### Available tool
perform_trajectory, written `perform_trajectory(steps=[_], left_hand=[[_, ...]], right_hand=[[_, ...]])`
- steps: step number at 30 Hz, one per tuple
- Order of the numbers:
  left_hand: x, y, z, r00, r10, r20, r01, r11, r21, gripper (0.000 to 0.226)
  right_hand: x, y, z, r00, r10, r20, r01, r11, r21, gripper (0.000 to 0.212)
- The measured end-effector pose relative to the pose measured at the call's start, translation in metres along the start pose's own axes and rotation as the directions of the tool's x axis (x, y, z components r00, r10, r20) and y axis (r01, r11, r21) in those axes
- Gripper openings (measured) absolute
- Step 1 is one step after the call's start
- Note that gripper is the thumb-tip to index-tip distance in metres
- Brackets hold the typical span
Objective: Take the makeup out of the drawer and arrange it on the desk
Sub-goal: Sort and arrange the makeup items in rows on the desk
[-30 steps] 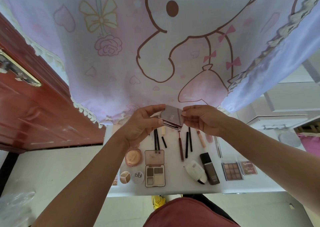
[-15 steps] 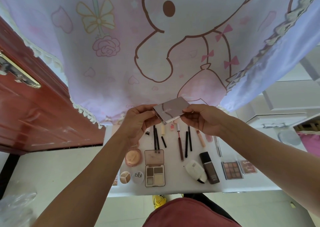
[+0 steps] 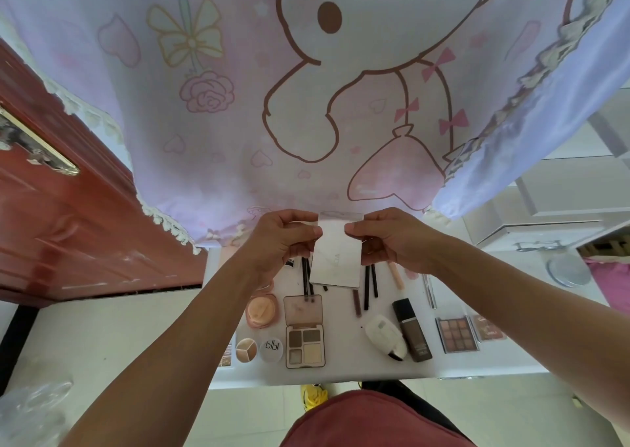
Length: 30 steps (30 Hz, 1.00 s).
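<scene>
Both hands hold a flat silvery-mauve compact (image 3: 335, 259) above the back of the white desk (image 3: 341, 368). My left hand (image 3: 283, 242) pinches its left edge and my right hand (image 3: 388, 238) its right edge. The compact hangs open, its lid turned toward me and the other half edge-on at the top. Below it on the desk lie an open four-shade palette (image 3: 304, 330), a peach round compact (image 3: 261, 310), two small round pots (image 3: 259, 349), several dark pencils (image 3: 370, 284), a white case (image 3: 385, 341), a brown bottle (image 3: 411, 330) and two eyeshadow palettes (image 3: 468, 332).
A pink cartoon-print cloth (image 3: 306, 88) hangs behind the desk. A red wooden door (image 3: 68, 225) stands at the left. White furniture (image 3: 562, 208) and a round metal lid (image 3: 567, 271) are at the right. Crumpled clear plastic (image 3: 30, 409) lies at the lower left.
The compact was held shut and tilted between both hands; it now hangs open and upright, its lid swung down toward me. Both hands have stayed in about the same place.
</scene>
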<state>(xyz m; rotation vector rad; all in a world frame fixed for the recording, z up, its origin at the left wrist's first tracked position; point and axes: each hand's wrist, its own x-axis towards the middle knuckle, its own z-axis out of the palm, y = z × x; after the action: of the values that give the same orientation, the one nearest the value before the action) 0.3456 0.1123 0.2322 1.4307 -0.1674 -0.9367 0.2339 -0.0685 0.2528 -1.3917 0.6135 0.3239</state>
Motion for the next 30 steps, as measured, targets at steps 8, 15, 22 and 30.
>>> perform_trajectory(steps=[8, 15, 22, 30], left_hand=[[0.0, -0.001, -0.004, 1.0, -0.019, -0.012, 0.016, 0.979, -0.202, 0.034], [-0.004, 0.003, -0.014, 0.975, 0.016, 0.22, 0.037, 0.972, -0.234, 0.044], [-0.003, 0.002, -0.012, 0.978, 0.059, 0.202, -0.016, 0.977, -0.21, 0.046], [-0.007, 0.002, -0.008, 0.99, 0.089, 0.11, -0.086, 0.996, -0.036, 0.056]], right_hand=[[-0.003, 0.005, 0.001, 0.999, 0.023, 0.031, -0.025, 0.996, 0.083, 0.017], [-0.004, -0.003, -0.009, 0.979, 0.137, 0.148, -0.168, 0.959, 0.227, 0.035], [-0.005, -0.006, -0.01, 0.995, 0.046, 0.091, -0.045, 0.999, -0.021, 0.025], [-0.01, -0.01, -0.008, 0.952, -0.283, 0.113, 0.294, 0.754, -0.588, 0.028]])
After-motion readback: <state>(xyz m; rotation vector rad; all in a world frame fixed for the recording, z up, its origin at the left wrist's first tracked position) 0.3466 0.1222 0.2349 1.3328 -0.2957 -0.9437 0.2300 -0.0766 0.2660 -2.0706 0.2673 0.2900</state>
